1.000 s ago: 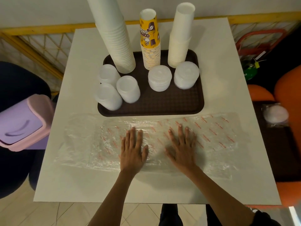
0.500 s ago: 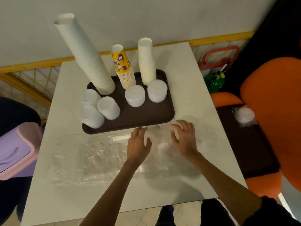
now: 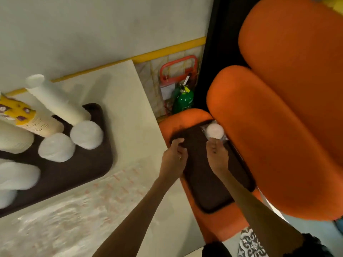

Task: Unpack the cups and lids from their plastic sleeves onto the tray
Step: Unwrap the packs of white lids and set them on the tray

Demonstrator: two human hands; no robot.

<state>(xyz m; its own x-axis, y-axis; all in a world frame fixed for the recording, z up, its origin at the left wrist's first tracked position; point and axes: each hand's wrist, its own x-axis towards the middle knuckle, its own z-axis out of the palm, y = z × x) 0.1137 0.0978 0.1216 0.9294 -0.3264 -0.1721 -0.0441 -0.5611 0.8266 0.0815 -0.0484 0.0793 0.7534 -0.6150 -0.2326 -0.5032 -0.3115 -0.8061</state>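
Right hand (image 3: pixel 217 156): fingers (image 3: pixel 213 145) reach the near edge of the sleeved lid stack (image 3: pixel 214 131); grip not discernible. Left hand (image 3: pixel 174 154): curled at the chair tray (image 3: pixel 204 182) rim, hold unclear. Step: fetching this pack; next, probably lift it to the bench (image 3: pixel 126 108). Serving tray (image 3: pixel 89 164) there holds cup stacks (image 3: pixel 55 101) and bare lid stacks (image 3: pixel 86 134); empty sleeves (image 3: pixel 92 201) lie beside it.

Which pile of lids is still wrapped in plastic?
The small pile on the dark tray on the orange chair, right by the right hand. The lid piles on the table's tray are bare.
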